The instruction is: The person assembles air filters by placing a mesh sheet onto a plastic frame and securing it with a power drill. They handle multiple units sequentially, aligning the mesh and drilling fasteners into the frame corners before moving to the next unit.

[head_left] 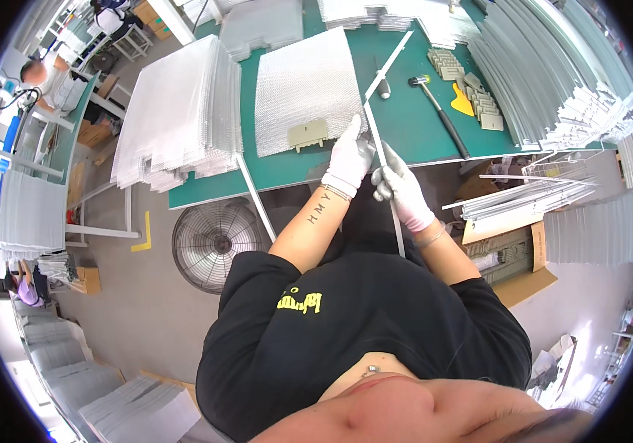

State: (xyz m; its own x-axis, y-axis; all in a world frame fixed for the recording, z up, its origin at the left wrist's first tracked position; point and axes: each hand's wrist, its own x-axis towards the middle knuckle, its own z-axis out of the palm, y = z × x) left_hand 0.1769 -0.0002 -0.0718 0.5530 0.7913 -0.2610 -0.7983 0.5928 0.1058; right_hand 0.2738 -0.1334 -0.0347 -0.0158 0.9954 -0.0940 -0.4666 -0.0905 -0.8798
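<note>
Both my hands wear white gloves and are at the near edge of the green table. A long, thin white strip runs between them toward my body. My left hand grips it with the thumb stretched along it, and my right hand is closed round it lower down. At its far end the strip meets another white strip at an angle; whether they are joined I cannot tell. Left of my hands lies a white mesh panel. A beige notched plastic piece rests on its near edge, close to my left hand.
A hammer, a screwdriver-like tool, a yellow piece and beige plastic pieces lie on the table. Mesh panels are stacked at left, grey strips at right. A floor fan stands below; open carton at right.
</note>
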